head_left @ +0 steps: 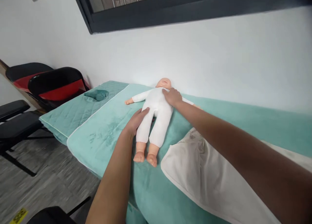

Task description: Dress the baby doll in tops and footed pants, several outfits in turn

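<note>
A baby doll [159, 99] with a white cloth body lies on its back on a green padded bed [104, 126], its head toward the wall and its bare feet toward me. My left hand [137, 120] grips the doll at the hip and upper thigh on the left side, thumb on top and fingers hidden underneath. Around the doll's upper body on the right side, below the shoulder, my right hand [172, 96] is curled with its thumb over the chest. Beside the doll's legs, under my right forearm, a cream cloth [187, 162] lies partly crumpled.
A quilted green cover [80, 110] with a face hole lies over the bed's left end. Black and red folding chairs [58, 84] stand at the left. Behind the bed rise a white wall [207, 55] and a dark window frame [146, 21]. Another black chair [51, 216] is at the bottom left.
</note>
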`<action>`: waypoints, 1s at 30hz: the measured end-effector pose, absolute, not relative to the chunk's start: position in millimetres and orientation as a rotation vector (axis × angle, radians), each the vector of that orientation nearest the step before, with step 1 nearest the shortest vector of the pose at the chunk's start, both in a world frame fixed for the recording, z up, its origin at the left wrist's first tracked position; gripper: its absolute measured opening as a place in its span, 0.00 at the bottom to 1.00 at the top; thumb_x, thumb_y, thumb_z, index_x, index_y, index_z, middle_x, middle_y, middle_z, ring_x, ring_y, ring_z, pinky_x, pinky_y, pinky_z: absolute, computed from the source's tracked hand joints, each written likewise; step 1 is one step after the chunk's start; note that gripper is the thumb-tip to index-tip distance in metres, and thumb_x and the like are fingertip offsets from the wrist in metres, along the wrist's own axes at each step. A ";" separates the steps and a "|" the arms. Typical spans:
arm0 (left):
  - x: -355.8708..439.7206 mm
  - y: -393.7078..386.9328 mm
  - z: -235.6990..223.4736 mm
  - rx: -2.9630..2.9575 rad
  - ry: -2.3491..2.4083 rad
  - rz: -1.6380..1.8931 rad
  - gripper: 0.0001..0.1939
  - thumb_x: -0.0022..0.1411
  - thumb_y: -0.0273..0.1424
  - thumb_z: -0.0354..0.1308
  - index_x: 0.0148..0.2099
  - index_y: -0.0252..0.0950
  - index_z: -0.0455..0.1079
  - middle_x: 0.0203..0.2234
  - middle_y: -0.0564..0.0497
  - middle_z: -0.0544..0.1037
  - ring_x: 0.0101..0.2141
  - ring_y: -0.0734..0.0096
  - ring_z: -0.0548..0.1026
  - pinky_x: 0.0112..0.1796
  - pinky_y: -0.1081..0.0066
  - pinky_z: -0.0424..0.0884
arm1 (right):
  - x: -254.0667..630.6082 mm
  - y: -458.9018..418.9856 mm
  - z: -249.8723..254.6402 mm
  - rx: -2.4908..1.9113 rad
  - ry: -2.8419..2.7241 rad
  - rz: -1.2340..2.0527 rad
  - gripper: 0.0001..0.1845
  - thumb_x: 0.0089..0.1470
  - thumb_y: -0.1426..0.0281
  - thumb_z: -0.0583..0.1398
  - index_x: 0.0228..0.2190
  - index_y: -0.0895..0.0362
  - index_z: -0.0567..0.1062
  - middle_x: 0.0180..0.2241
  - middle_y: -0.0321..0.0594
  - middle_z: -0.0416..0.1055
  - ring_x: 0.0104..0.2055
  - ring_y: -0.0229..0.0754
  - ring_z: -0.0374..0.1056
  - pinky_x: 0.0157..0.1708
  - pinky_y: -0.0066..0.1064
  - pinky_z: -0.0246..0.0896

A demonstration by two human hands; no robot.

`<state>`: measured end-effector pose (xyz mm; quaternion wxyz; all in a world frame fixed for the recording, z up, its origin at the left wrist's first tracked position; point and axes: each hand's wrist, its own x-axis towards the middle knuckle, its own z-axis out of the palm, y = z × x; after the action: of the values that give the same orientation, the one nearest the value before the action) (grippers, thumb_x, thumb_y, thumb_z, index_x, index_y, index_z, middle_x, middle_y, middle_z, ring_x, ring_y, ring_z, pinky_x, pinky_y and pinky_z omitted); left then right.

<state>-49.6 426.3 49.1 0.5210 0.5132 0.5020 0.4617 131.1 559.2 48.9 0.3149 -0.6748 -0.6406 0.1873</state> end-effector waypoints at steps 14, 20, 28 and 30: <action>-49.6 440.2 29.6 1.031 0.782 1.019 0.29 0.65 0.44 0.57 0.60 0.28 0.64 0.42 0.37 0.82 0.47 0.47 0.79 0.47 0.50 0.76 | 183.6 591.5 69.7 -1.522 -1.831 0.787 0.33 0.57 0.45 0.59 0.42 0.64 0.77 0.47 0.53 0.77 0.50 0.53 0.70 0.53 0.43 0.63; -24.8 384.2 44.9 1.112 0.656 1.121 0.32 0.60 0.47 0.60 0.60 0.32 0.67 0.44 0.40 0.81 0.47 0.48 0.80 0.48 0.53 0.75 | 223.5 514.1 128.6 -1.496 -1.893 0.766 0.33 0.58 0.44 0.57 0.44 0.61 0.78 0.49 0.51 0.77 0.50 0.52 0.71 0.51 0.39 0.64; 69.5 272.3 48.8 0.994 0.456 0.899 0.38 0.57 0.38 0.67 0.68 0.41 0.61 0.57 0.44 0.75 0.53 0.54 0.76 0.49 0.62 0.73 | 329.8 375.4 144.0 -1.680 -1.867 0.664 0.34 0.55 0.40 0.57 0.42 0.57 0.78 0.45 0.47 0.79 0.46 0.56 0.73 0.47 0.38 0.68; 88.3 248.9 46.4 1.002 0.470 0.821 0.38 0.57 0.35 0.67 0.68 0.43 0.60 0.58 0.45 0.74 0.53 0.56 0.75 0.48 0.65 0.72 | 355.6 345.0 131.7 -1.716 -1.848 0.688 0.33 0.55 0.40 0.56 0.43 0.55 0.79 0.46 0.45 0.79 0.48 0.57 0.73 0.47 0.37 0.68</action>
<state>88.3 248.9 46.4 0.7720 0.4622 0.2168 0.3787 355.6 345.0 131.7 0.2609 -0.6338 -0.6824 0.2541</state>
